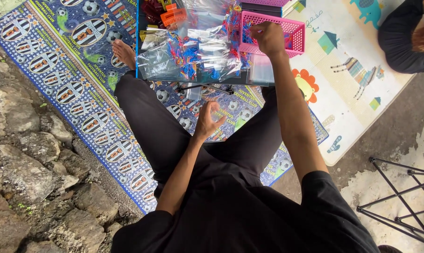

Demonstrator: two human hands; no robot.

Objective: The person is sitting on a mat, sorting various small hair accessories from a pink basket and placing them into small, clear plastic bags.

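Now right hand (268, 37) in pink basket (297, 33), left hand (209, 119) apart.

Black short-sleeved shirt, black trousers — bare forearms, bare foot.

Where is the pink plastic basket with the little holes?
The pink plastic basket sits at the top of the head view, under the right hand, beside the clear plastic bags.

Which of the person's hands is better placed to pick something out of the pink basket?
Likely the right hand: it is already over the pink basket. The left hand hangs nearer the lap.
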